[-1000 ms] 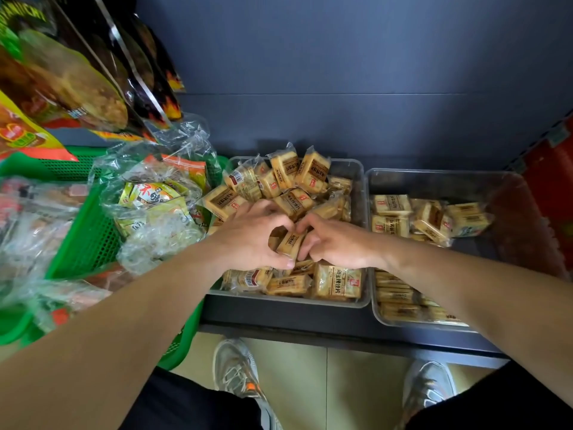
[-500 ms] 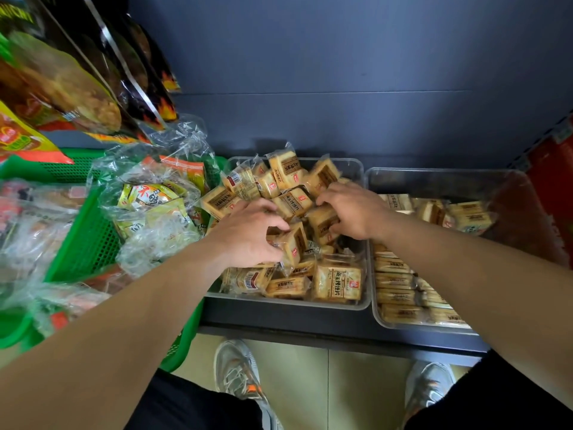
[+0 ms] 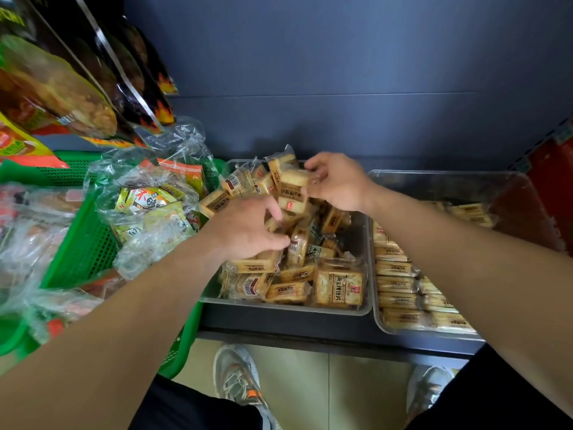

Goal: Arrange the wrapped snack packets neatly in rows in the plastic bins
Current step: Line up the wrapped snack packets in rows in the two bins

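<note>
Two clear plastic bins stand side by side on a dark shelf. The left bin [image 3: 288,309] holds a jumbled heap of tan wrapped snack packets [image 3: 338,287]. In the right bin [image 3: 434,332] packets lie in neat rows [image 3: 400,301] along its left side, with a few more [image 3: 471,212] at the back. My right hand [image 3: 338,184] is raised over the back of the left bin and pinches a snack packet [image 3: 294,180]. My left hand [image 3: 248,228] reaches into the middle of the heap, its fingers curled round an upright packet [image 3: 297,246].
A green mesh basket [image 3: 83,246] with bagged snacks in clear plastic [image 3: 148,209] sits at the left, touching the left bin. Large snack bags [image 3: 62,88] hang at the upper left. A dark back wall [image 3: 341,88] closes the shelf. My shoes [image 3: 235,380] stand on the floor below.
My right hand has left the middle of the heap, gone toward the back of the left bin and lifted a packet there. My left hand has stayed in the heap, shifting slightly.
</note>
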`<state>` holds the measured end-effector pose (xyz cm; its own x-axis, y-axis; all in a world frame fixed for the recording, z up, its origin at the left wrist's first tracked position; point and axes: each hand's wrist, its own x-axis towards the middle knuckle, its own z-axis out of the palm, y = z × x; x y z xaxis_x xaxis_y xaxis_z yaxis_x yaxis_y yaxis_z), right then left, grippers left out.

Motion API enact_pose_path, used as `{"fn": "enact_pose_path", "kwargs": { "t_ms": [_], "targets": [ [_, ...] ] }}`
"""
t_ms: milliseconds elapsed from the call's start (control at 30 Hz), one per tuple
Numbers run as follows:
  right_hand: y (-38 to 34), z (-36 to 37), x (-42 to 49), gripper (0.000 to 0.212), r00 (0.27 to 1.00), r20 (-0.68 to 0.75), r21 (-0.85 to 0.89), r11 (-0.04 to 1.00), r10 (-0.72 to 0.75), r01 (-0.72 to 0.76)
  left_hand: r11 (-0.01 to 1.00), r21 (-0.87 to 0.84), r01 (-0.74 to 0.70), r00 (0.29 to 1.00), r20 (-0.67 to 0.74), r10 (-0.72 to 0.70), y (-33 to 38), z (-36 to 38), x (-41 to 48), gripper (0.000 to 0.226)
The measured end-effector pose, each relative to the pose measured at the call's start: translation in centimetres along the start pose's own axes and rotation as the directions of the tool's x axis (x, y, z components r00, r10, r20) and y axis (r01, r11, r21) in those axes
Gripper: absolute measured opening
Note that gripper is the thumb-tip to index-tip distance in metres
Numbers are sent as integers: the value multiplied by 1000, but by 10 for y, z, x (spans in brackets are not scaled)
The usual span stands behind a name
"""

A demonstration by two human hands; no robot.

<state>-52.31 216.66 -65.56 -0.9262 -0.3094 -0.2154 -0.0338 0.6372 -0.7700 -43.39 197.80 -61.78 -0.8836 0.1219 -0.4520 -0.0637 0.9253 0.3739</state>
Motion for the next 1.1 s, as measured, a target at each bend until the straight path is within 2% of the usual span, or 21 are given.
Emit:
{"fn": "enact_pose_path", "kwargs": {
  "t_ms": [67,133,200,267,367,467,567,700,800,1100],
  "targets": [
    [-3,8,5,54,999,34,98,995,-4,0,989,-146,14,979,-198,-43,2,-3,5,40],
    [0,8,4,56,998,65,209,978,-5,-9,997,-73,-15,951,-308,-8,3,-4,13,57],
    [8,5,-1,53,997,74,186,982,1,-14,999,33,-32,981,-190,38,5,-1,19,85],
    [18,0,-10,41,997,75,21,1000,5,-7,994,107,-15,1000,-20,17,9,7,22,93],
    [30,-4,-24,23,962,267,-243,970,63,4,986,166,1,1000,25,-5,8,14,28,86],
    [31,6,-30,27,884,446,-418,906,139,69,988,155,1,1000,-30,4,5,19,30,81],
    [32,16,-29,28,865,479,-472,874,148,111,994,112,-11,998,-54,17,5,30,28,64],
    [36,20,-24,32,863,482,-522,841,153,142,971,237,-36,995,-84,57,10,44,25,46],
    [40,25,-22,36,867,478,-554,815,143,171,976,215,-23,990,-134,53,8,41,24,28],
    [39,35,-21,31,815,531,-629,752,231,197,986,164,-23,977,-205,57,-9,27,19,10]
  ]
}}
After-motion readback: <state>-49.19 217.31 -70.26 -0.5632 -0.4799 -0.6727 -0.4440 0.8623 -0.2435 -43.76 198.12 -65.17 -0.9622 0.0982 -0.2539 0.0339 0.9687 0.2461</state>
